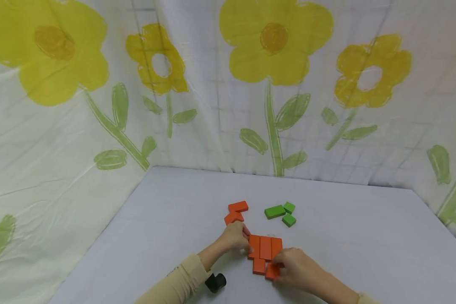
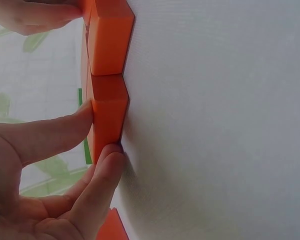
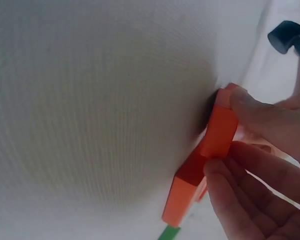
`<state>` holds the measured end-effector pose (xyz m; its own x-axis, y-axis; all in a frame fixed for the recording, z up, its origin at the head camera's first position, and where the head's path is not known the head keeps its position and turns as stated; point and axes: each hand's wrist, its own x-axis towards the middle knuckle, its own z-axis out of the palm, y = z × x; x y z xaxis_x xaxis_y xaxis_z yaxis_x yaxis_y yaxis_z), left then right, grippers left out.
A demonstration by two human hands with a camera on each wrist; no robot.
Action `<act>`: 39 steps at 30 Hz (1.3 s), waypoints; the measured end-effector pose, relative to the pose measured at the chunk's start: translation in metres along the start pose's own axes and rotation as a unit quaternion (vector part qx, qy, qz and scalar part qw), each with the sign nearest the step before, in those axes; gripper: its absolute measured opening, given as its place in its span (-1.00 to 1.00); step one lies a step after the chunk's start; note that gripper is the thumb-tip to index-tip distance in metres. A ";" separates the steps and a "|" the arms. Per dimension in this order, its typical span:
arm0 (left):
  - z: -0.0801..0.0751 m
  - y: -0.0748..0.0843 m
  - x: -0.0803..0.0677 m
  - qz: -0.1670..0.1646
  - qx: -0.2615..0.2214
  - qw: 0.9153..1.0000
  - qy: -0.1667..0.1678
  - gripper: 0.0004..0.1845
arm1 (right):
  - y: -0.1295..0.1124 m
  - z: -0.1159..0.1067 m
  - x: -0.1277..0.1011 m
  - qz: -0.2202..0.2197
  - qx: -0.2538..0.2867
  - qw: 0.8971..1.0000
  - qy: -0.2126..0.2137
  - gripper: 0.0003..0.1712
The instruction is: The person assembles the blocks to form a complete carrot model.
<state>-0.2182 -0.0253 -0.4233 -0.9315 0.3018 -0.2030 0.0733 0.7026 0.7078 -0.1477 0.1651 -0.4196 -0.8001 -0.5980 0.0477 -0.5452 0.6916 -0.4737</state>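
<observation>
Yellow flowers cover the cloth [image 1: 197,139] behind a pale table [image 1: 365,236], where a three-block orange row [image 1: 265,247] serves as landmark. Just on the person's side of that row, toward its right end, sits a small orange block [image 1: 271,272], pinched between the right hand's [image 1: 298,268] thumb and fingers. What seems to matter most is how this block meets the row's near edge; the right hand comes to it from the right and is clearly the nearer one. Its outline looks almost square and the fingers cover part, so I cannot tell a long axis. Another small block [image 1: 259,266] touches the row just left of it. At the row's left end, the left hand [image 1: 234,236] pinches the left-end block [image 1: 254,245] between thumb and finger. All three row blocks lie side by side, long axes pointing away from the person.
</observation>
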 end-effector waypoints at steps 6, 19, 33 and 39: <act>-0.001 0.001 0.000 -0.002 0.002 1.000 0.001 -0.63 | -0.002 0.003 0.003 -0.001 -0.022 1.000 0.012 -0.70; -0.003 0.001 -0.002 0.002 0.005 1.000 0.006 -0.65 | -0.002 0.002 0.007 -0.007 -0.028 0.999 0.026 -0.70; -0.007 0.000 -0.003 0.005 0.004 1.000 0.013 -0.66 | 0.015 -0.024 0.089 0.007 -0.006 0.997 0.077 -0.80; -0.006 0.001 -0.005 0.017 -0.006 1.000 0.021 -0.65 | 0.020 -0.019 0.139 0.023 -0.072 0.997 0.012 -0.59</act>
<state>-0.2159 -0.0296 -0.4177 -0.9425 0.2979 -0.1515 0.1007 0.6854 0.7212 -0.2747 0.1030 -0.4057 -0.8298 -0.5557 0.0503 -0.5367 0.7702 -0.3447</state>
